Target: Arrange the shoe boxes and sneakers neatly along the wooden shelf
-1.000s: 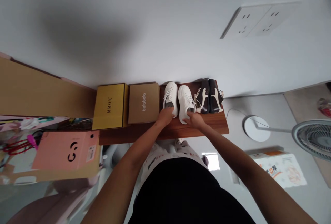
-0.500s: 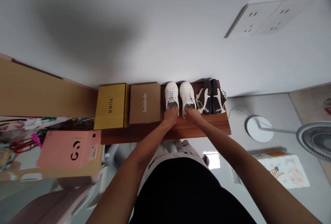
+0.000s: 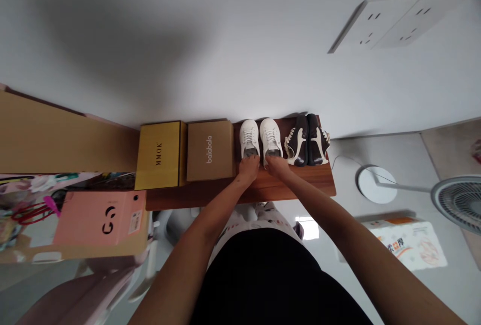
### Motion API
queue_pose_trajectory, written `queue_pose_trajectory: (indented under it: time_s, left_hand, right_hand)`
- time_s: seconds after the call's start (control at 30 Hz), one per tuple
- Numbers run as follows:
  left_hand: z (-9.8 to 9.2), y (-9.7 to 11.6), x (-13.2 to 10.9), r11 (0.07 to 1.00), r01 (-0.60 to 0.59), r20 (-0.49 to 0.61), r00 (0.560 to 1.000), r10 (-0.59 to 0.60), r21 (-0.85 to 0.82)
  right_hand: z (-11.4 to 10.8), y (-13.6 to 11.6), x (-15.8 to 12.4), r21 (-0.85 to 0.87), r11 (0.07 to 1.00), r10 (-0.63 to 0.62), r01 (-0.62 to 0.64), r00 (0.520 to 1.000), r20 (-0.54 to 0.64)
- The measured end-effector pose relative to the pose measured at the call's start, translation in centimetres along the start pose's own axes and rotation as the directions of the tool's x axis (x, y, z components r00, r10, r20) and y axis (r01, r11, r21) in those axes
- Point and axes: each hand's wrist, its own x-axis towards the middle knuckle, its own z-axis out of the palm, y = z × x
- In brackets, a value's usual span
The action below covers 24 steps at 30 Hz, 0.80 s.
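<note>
Two white lace-up sneakers rest side by side on a reddish-brown wooden shelf (image 3: 210, 192), toes toward the wall. My left hand (image 3: 248, 167) is closed on the heel of the left white sneaker (image 3: 248, 133). At the heel of the right white sneaker (image 3: 269, 132), my right hand (image 3: 277, 166) grips in the same way. Just right of them sits a pair of dark brown and cream sneakers (image 3: 308, 139), set close together. A brown balabala shoebox (image 3: 210, 149) stands left of the white pair, and beside it a yellow MMOK box (image 3: 160, 154).
A pink box (image 3: 99, 217) and clutter lie at the left, near a large cardboard panel (image 3: 67, 137). Wall sockets (image 3: 398, 22) are at upper right. A white fan (image 3: 460, 202) and a white printed package (image 3: 411, 245) stand on the floor at right.
The right white sneaker has shifted slightly left, closer to the left one, with my right hand on it. My left hand stays at its sneaker's heel. The view has moved slightly.
</note>
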Motion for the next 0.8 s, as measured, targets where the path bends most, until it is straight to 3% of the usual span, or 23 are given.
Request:
queue_pose_trajectory:
  time_s: [0.33,0.6,0.7,0.8]
  left_hand:
    - [0.8,0.3,0.7,1.000,0.015,-0.005,1.000,-0.015,0.015]
    - [1.4,0.4,-0.1,0.997,0.078,-0.090,0.993,-0.079,-0.009]
    - [1.5,1.4,-0.4,0.994,0.102,-0.160,0.981,-0.106,-0.038]
    - [2.2,3.7,-0.2,0.981,-0.030,-0.228,0.974,-0.015,-0.192]
  right_hand:
    - [1.1,-0.3,1.0,0.028,0.999,0.023,-0.022,1.000,-0.008]
    - [1.6,-0.5,0.1,0.023,1.000,-0.009,0.014,0.983,-0.182]
    - [2.1,1.8,-1.9,0.126,0.992,0.027,0.013,0.951,-0.309]
    - [3.3,6.4,-4.2,0.339,0.941,0.190,-0.012,0.847,-0.497]
